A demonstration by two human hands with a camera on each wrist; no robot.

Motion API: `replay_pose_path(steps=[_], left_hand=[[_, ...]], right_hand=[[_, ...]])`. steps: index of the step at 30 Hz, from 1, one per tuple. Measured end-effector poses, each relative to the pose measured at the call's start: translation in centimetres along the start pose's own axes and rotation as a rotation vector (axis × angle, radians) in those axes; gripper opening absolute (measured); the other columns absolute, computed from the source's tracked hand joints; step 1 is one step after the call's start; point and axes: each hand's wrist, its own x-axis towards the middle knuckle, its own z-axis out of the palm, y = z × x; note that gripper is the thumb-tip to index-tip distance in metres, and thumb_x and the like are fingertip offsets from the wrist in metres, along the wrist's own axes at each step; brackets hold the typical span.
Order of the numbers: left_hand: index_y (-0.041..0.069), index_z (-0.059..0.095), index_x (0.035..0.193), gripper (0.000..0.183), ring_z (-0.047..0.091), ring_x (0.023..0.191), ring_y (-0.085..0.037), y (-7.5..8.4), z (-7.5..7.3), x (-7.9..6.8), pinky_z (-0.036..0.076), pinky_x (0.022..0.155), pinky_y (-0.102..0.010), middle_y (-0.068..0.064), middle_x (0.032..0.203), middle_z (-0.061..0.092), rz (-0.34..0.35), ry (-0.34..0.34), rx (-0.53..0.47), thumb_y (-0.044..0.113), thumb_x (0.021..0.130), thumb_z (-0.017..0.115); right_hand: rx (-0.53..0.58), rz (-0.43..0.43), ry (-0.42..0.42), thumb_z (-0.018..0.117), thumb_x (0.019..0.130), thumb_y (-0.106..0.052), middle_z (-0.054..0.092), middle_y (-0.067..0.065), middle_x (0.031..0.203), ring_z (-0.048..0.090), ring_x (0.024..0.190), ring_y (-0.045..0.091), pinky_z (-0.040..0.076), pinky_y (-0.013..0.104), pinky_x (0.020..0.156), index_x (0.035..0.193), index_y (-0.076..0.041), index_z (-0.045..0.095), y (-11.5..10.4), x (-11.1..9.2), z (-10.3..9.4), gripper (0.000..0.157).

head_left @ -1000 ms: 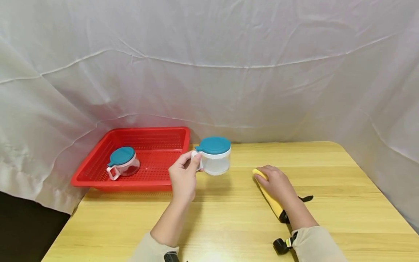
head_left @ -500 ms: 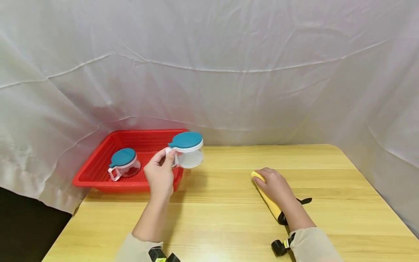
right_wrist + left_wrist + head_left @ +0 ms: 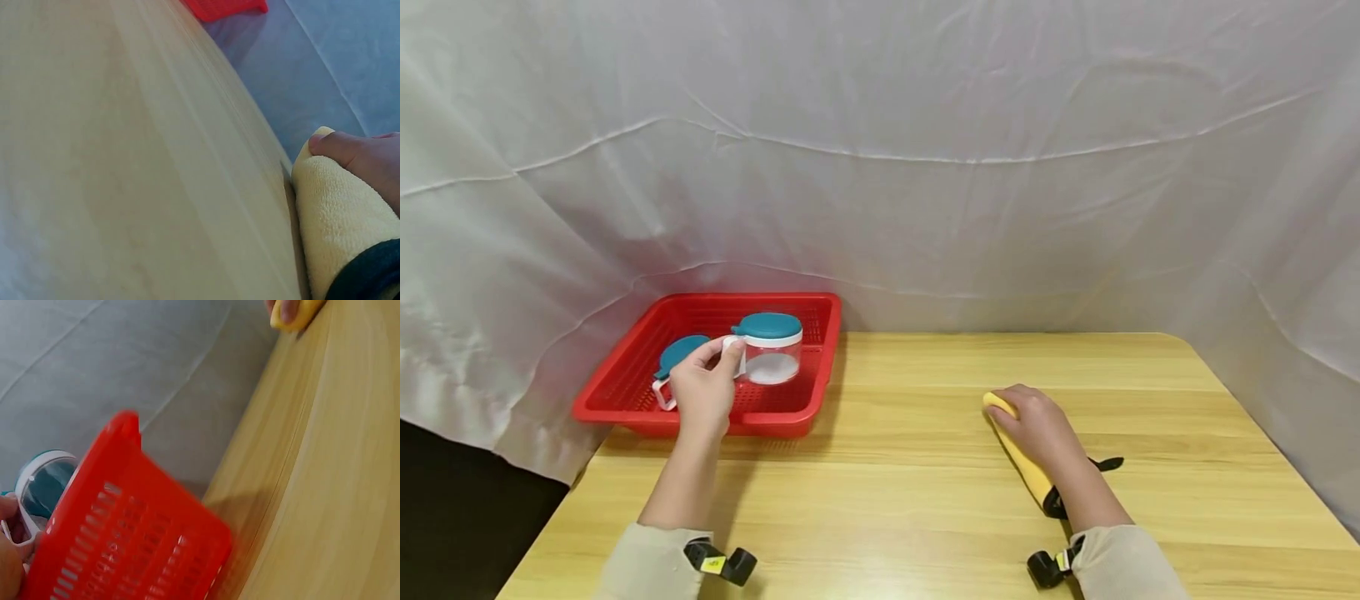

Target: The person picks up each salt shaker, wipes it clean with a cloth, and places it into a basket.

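My left hand (image 3: pixel 703 390) pinches the white handle of a clear jar with a blue lid (image 3: pixel 769 327), held upright over the right part of the red basket (image 3: pixel 833 350). In the left wrist view the jar (image 3: pixel 49 487) shows behind the basket's wall. A second blue-lidded jar (image 3: pixel 679 353) stands inside the basket on the left, partly covered by my left hand. My right hand (image 3: pixel 1036 421) grips a rolled yellow towel (image 3: pixel 1026 467) with a dark edge, lying on the table. The right wrist view shows the towel's fuzzy surface (image 3: pixel 337 206) under the thumb.
The basket stands at the back left of the wooden table (image 3: pixel 895 467). A pale curtain (image 3: pixel 925 225) hangs behind and around the table. A black strap end (image 3: pixel 1108 463) sticks out beside my right wrist.
My left hand has carried the held jar leftward, from above the table to over the basket. The right hand has stayed in place on the towel.
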Motion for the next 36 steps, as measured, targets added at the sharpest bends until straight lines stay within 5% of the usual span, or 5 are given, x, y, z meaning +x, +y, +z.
replay_pose_path(steps=[15,26,31,36], left_hand=[[0.004,0.063,0.129,0.053,0.055,0.099,-0.023,-0.8,-2.4,4.1,0.058,0.072,-0.021,-0.018,0.124,0.060,-0.126,-0.303,0.363,0.043,0.093,0.065],[0.000,0.060,0.131,0.048,0.052,0.106,-0.028,-0.9,-2.6,4.5,0.056,0.073,-0.023,-0.023,0.125,0.059,-0.102,-0.473,0.487,0.033,0.096,0.064],[-0.001,0.065,0.123,0.044,0.055,0.098,-0.030,-0.7,-3.4,4.3,0.055,0.068,-0.024,-0.022,0.113,0.066,-0.024,-0.503,0.618,0.033,0.094,0.066],[0.000,0.073,0.098,0.033,0.053,0.073,-0.024,-0.6,-4.0,4.2,0.048,0.053,-0.024,-0.012,0.079,0.067,0.029,-0.504,0.755,0.032,0.090,0.072]], right_hand=[[-0.004,0.000,-0.005,0.065,0.096,-0.032,0.068,0.012,0.118,0.063,0.111,0.035,0.051,0.054,0.095,0.122,-0.008,0.068,-0.6,-0.4,0.3,0.036],[-0.016,-0.024,-0.003,0.065,0.095,-0.032,0.069,0.011,0.115,0.064,0.109,0.034,0.052,0.054,0.094,0.121,-0.007,0.069,-1.0,-0.3,0.2,0.036],[-0.019,-0.016,0.006,0.065,0.095,-0.033,0.068,0.011,0.113,0.064,0.107,0.034,0.053,0.053,0.092,0.120,-0.007,0.069,-0.6,-0.3,0.1,0.036],[-0.037,0.019,0.018,0.065,0.096,-0.030,0.067,0.014,0.117,0.062,0.110,0.037,0.051,0.055,0.093,0.121,-0.005,0.068,0.5,-0.4,-0.8,0.036]])
